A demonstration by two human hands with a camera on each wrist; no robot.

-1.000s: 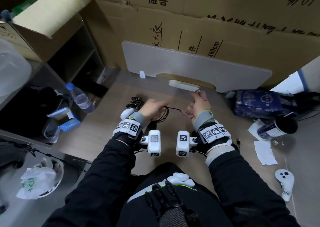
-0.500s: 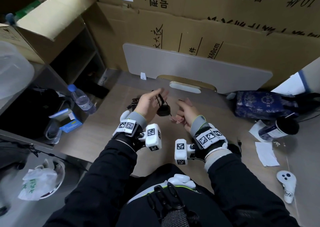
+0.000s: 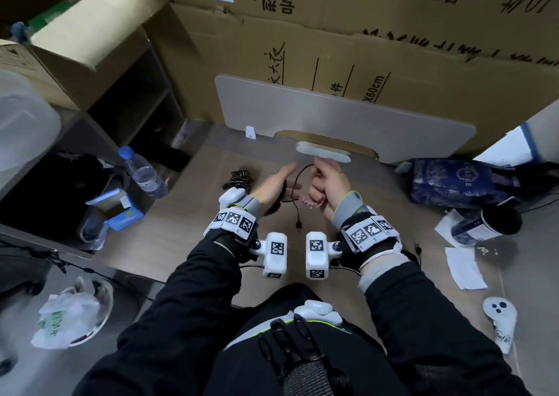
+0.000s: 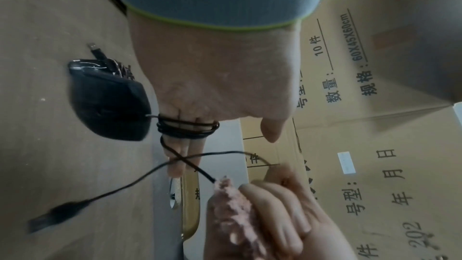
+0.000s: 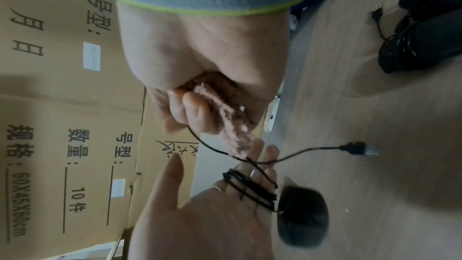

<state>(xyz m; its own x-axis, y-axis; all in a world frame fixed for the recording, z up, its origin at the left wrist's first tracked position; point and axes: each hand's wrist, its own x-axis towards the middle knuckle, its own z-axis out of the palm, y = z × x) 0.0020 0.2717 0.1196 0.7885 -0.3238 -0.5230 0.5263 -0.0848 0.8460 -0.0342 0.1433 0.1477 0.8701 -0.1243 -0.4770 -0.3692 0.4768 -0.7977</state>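
Note:
A thin black mouse cable (image 4: 187, 128) is wound in several turns round the straight fingers of my left hand (image 3: 273, 184). The black mouse (image 4: 110, 102) hangs at that hand's little-finger side, just above the table. My right hand (image 3: 328, 180) is curled round a pink fuzzy tie (image 5: 230, 126) and pinches the cable's loose end (image 3: 298, 177) beside the left fingertips. The USB plug (image 3: 299, 227) dangles free below the hands. Both hands are close together above the wooden table (image 3: 187, 238).
A second bundle of black cable (image 3: 239, 177) lies left of the hands. A water bottle (image 3: 142, 171) and a blue box (image 3: 121, 208) stand at the left. A blue bag (image 3: 453, 182), a dark cup (image 3: 487, 223), paper (image 3: 462, 265) and a white controller (image 3: 499, 320) lie right. A grey board (image 3: 332, 114) leans behind.
The right hand has lifted from below the left hand to beside its fingertips, carrying the cable. The left hand has flattened and lowered with the mouse.

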